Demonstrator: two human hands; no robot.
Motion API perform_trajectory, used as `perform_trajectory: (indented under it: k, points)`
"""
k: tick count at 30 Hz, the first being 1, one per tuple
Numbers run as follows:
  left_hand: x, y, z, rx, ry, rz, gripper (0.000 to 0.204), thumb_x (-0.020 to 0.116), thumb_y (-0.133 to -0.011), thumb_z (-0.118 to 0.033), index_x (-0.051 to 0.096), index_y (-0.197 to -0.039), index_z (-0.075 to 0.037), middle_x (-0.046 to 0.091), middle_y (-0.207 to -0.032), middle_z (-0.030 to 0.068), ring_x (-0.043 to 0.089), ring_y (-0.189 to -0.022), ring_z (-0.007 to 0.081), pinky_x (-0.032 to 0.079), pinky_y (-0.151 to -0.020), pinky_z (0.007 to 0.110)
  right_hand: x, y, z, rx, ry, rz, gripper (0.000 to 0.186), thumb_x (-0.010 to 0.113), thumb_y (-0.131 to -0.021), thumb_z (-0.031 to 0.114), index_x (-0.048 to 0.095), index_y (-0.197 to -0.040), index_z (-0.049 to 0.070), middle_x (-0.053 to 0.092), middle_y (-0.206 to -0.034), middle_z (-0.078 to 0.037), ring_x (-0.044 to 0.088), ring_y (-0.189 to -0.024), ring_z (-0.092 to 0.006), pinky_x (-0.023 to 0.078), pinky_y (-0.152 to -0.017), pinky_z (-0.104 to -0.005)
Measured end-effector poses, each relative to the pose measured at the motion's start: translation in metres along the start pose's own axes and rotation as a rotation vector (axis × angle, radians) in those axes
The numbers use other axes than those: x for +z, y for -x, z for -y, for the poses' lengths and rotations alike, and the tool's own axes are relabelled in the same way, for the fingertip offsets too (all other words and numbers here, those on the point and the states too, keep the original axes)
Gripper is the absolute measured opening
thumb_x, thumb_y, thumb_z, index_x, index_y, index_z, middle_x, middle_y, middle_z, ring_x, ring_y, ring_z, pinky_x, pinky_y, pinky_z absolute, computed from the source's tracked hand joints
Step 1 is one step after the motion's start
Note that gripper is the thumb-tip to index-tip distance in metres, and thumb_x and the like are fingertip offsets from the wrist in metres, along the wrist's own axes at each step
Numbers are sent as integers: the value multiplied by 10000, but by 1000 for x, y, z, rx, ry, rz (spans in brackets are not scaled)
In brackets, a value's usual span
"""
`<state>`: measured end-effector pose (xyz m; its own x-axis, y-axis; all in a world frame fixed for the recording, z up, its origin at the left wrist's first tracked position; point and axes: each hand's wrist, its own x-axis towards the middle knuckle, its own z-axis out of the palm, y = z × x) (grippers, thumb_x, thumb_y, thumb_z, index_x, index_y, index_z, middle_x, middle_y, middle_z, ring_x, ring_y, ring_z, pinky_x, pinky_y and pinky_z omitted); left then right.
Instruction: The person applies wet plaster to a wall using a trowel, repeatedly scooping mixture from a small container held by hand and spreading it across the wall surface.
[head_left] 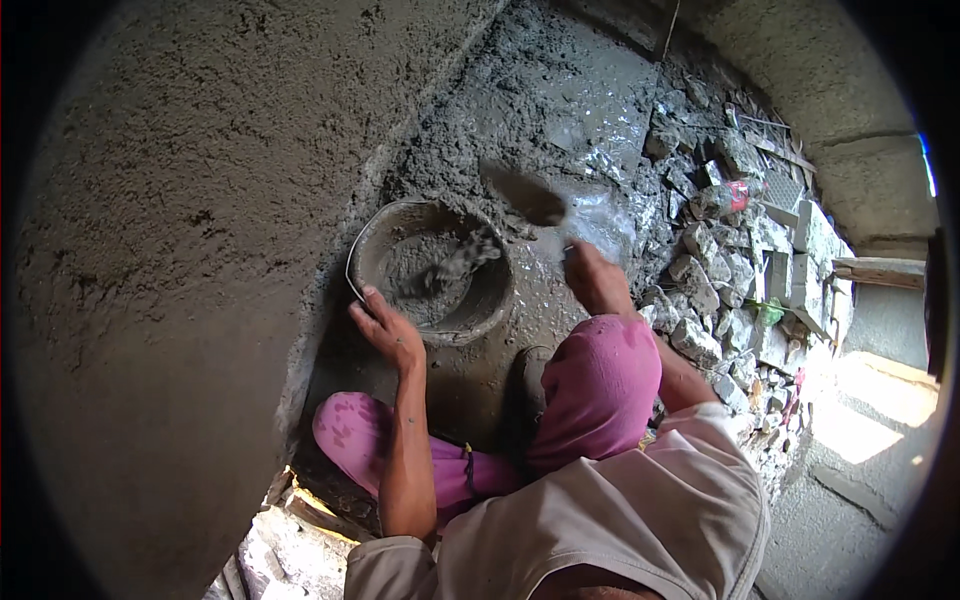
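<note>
A round bucket (497,312) with a thin wire handle stands in front of me, grey wet mortar (415,275) inside it. My left hand (390,332) is closed on the bucket's near left rim. In my right hand (597,280), to the right of the bucket, is the handle of a trowel (527,197). The blade is smeared by motion and lies over the mortar heap (450,150) just beyond the rim. A blurred clump of mortar (470,257) shows over the bucket's right inner side.
A rough, freshly plastered wall (180,200) rises close on my left. Broken rubble (700,290) is piled on the right, with a plastic bottle (728,197) in it. My pink-clad knees (600,375) are bent just below the bucket. A wooden beam (880,271) sticks out far right.
</note>
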<state>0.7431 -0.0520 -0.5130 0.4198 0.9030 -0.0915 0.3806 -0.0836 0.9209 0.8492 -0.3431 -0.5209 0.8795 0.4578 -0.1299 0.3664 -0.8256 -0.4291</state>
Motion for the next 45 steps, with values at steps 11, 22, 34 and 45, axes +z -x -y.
perform_trajectory:
  k: [11, 22, 34, 45]
  points:
    - [-10, 5, 25, -206, 9, -70, 810, 457, -993, -488, 263, -1420, 172, 328, -1458, 354, 374, -1363, 371, 285, -1121, 392, 153, -53, -12, 441, -534, 239, 328, 584, -910, 296, 491, -1054, 16, 614, -820, -126, 580, -699, -253, 473, -630, -423]
    - [-46, -16, 94, -257, 109, -99, 805, 448, -993, -497, 289, -1410, 173, 358, -1440, 347, 422, -1302, 398, 322, -1090, 385, 66, -46, 16, 184, -748, 213, 353, 625, -915, 249, 467, -1153, 42, 542, -731, -81, 515, -589, -165, 432, -516, -330]
    - [-35, -13, 67, -322, 113, -154, 793, 477, -973, -506, 344, -1397, 150, 410, -1412, 318, 455, -1279, 383, 359, -1060, 404, -28, -33, 45, -292, 50, -1, 338, 506, -945, 193, 421, -1266, 128, 605, -938, -172, 638, -772, -371, 518, -626, -480]
    - [-32, -12, 59, -241, 101, -119, 731, 454, -987, -486, 392, -1369, 134, 432, -1383, 302, 472, -1240, 363, 371, -1041, 418, 18, 0, -323, 122, 84, 167, 222, 608, -873, 235, 546, -896, 23, 567, -715, -182, 582, -679, -325, 455, -636, -444]
